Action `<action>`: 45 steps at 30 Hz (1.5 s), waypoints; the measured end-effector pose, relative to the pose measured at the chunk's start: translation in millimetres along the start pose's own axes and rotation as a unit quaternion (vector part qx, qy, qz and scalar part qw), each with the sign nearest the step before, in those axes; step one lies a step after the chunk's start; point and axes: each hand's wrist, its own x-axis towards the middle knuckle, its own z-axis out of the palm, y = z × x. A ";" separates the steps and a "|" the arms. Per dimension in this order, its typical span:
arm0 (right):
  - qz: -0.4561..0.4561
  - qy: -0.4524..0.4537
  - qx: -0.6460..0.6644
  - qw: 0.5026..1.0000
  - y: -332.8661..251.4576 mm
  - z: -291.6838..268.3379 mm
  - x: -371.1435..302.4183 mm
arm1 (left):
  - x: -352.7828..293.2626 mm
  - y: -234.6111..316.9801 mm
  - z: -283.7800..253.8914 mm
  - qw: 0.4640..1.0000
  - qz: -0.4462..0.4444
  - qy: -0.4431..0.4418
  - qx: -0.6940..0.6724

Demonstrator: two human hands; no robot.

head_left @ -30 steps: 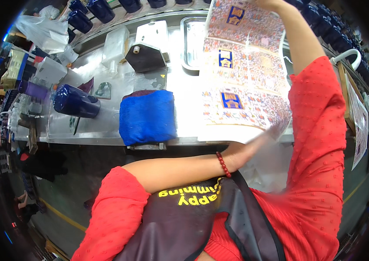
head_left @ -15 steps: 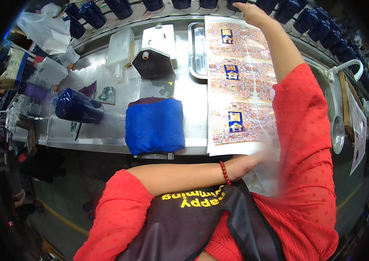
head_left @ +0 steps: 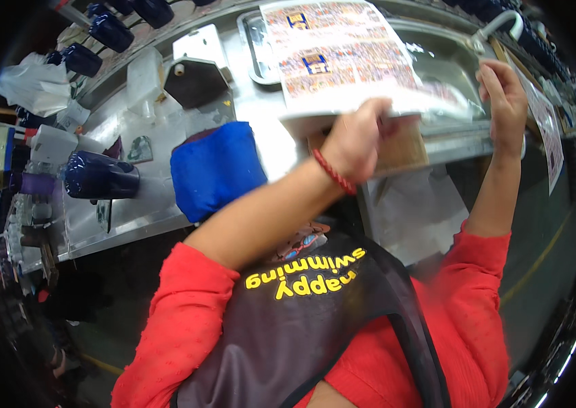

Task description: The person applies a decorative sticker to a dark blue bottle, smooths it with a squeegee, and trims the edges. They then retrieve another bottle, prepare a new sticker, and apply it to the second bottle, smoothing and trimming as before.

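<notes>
My left hand (head_left: 357, 141), with a red bead bracelet at its wrist, is closed at the near edge of a printed sheet (head_left: 349, 58). The sheet has colourful patterns with dark blue label blocks and lies on the right part of the metal bench. Its near edge is blurred white and looks raised, with a brown board (head_left: 403, 146) showing below. My right hand (head_left: 505, 102) is up beside the sink, apart from the sheet. Its fingers are curled together, and I cannot make out anything in them.
A folded blue cloth (head_left: 218, 170) sits at the bench's near edge. Left of it lies a dark blue glossy vessel (head_left: 101, 175). Behind stand a black angled block (head_left: 196, 83) and a metal tray (head_left: 255, 47). A sink (head_left: 447, 68) with a white faucet (head_left: 505, 26) is at right.
My right hand has come back from the far end of the sheet to beside the sink. My left hand has risen from near my apron to the sheet's near edge. The view has shifted.
</notes>
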 end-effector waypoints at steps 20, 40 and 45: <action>0.061 -0.327 -0.228 0.915 -7.3 159.8 -140.0 | 8.9 29.2 -7.5 0.982 0.040 -0.182 -0.043; 0.201 -0.069 0.628 0.749 14.3 -1.5 -197.0 | -235.6 246.0 -223.2 0.406 0.491 0.377 0.673; 0.147 -0.109 0.516 0.837 -38.3 66.5 -160.0 | -211.1 245.4 -296.6 0.420 0.490 0.357 0.676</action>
